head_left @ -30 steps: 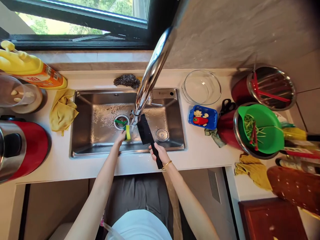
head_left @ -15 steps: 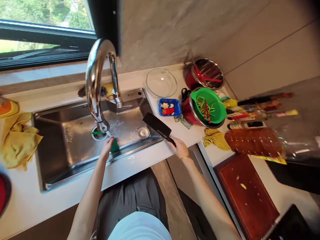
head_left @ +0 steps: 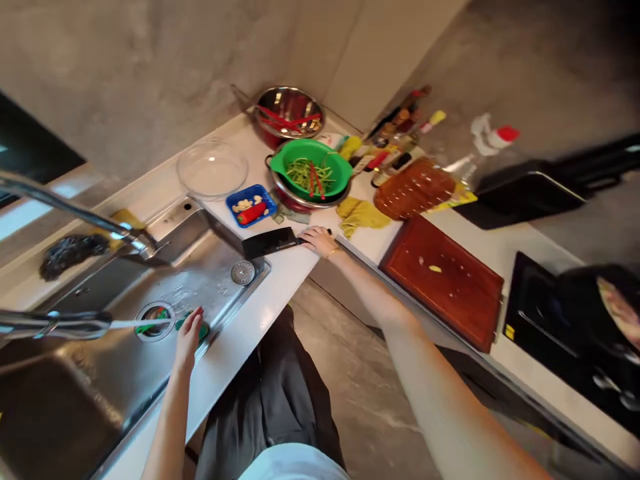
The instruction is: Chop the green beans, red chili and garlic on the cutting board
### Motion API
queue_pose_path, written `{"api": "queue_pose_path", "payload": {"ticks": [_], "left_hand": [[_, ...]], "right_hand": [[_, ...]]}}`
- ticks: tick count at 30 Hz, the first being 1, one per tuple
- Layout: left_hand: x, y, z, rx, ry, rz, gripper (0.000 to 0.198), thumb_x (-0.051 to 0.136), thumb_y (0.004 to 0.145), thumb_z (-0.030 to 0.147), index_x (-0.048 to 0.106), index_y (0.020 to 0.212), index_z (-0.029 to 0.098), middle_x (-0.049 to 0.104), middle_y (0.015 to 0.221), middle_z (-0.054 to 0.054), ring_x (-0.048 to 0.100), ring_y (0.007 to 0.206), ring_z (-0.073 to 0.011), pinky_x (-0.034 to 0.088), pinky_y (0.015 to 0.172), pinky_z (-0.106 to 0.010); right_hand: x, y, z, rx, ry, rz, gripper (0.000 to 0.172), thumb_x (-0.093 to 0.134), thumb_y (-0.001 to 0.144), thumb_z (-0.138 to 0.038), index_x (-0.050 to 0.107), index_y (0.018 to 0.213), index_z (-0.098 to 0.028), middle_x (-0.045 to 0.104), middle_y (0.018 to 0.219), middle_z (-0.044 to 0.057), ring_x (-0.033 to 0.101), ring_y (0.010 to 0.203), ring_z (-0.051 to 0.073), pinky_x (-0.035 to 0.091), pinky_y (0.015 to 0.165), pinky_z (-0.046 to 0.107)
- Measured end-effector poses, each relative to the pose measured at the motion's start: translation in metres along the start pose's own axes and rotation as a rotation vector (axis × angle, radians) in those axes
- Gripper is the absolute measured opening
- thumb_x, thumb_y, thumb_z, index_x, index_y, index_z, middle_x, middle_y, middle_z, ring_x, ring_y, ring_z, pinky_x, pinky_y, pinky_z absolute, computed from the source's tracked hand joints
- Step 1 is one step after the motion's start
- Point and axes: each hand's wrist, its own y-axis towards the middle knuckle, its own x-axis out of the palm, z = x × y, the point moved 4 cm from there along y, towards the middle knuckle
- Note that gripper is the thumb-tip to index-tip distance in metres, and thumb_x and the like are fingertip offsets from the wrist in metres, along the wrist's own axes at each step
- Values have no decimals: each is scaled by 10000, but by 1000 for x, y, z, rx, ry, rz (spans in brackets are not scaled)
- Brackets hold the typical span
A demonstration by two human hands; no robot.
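A black cleaver [head_left: 270, 243] lies along the counter edge at the sink's right corner, its blade pointing left. My right hand [head_left: 319, 241] is over its handle with the fingers around it; the handle's end shows past the hand. Over the sink [head_left: 220, 230], my left hand [head_left: 187, 339] has its fingers stretched out beside the running water. A dark green object [head_left: 203, 329], its kind unclear, is just behind those fingers; I cannot tell whether they touch it. Above the cleaver sits a blue tray [head_left: 271, 208] with garlic cloves [head_left: 243, 205] and a red pepper [head_left: 253, 213].
A green colander [head_left: 341, 172] of cut green strips rests on a red pot. Behind are a steel bowl [head_left: 280, 100] and a glass bowl [head_left: 213, 167]. To the right are a yellow cloth [head_left: 364, 217], a large oil bottle [head_left: 415, 190], a cutting board [head_left: 440, 293] and a stove [head_left: 545, 327].
My view has swung right, bringing the stove in. My right hand has moved the cleaver right, from above the sink's corner onto the counter. My left hand stays near the water stream.
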Motion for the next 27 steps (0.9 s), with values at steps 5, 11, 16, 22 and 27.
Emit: {"api": "queue_pose_path", "payload": {"ticks": [5, 11, 16, 22, 27], "left_hand": [[32, -31, 22, 223, 203, 45, 456, 537, 774, 474, 597, 1135, 202, 585, 1254, -95, 485, 1233, -259, 335, 1078, -406], [172, -102, 58, 420, 272, -153, 406, 501, 805, 519, 631, 1009, 192, 651, 1091, -75, 587, 1072, -245, 421, 1001, -403], [360, -166, 47, 466, 326, -463, 369, 511, 823, 484, 644, 971, 174, 673, 1032, -83, 613, 1007, -228, 463, 924, -350], [538, -234, 29, 600, 416, -582, 281, 476, 855, 313, 630, 1028, 155, 666, 1050, -106, 626, 929, -187, 490, 816, -309], [563, -251, 19, 597, 388, -508, 261, 457, 867, 269, 638, 1018, 156, 668, 1049, -98, 619, 937, -176, 488, 808, -295]], "right_hand": [[-7, -25, 0, 150, 37, 164, 462, 460, 908, -320, 439, 1358, -217, 376, 1448, 87, 290, 1281, 254, 191, 1037, 422], [4, -223, 77, 694, 200, 608, 542, 405, 876, -334, 361, 1390, -168, 429, 1390, 128, 342, 1264, 248, 271, 1025, 422], [19, -442, 218, 1071, 266, 737, 409, 388, 833, -282, 563, 1175, -142, 619, 1131, 142, 527, 1042, 263, 376, 928, 443], [9, -439, 297, 655, 233, 441, 311, 478, 871, -347, 611, 1107, -196, 606, 1089, 85, 505, 1014, 212, 381, 914, 355], [2, -381, 320, 543, 161, 195, 264, 568, 823, -421, 653, 968, -217, 591, 1052, 97, 480, 1026, 260, 395, 847, 393]]}}
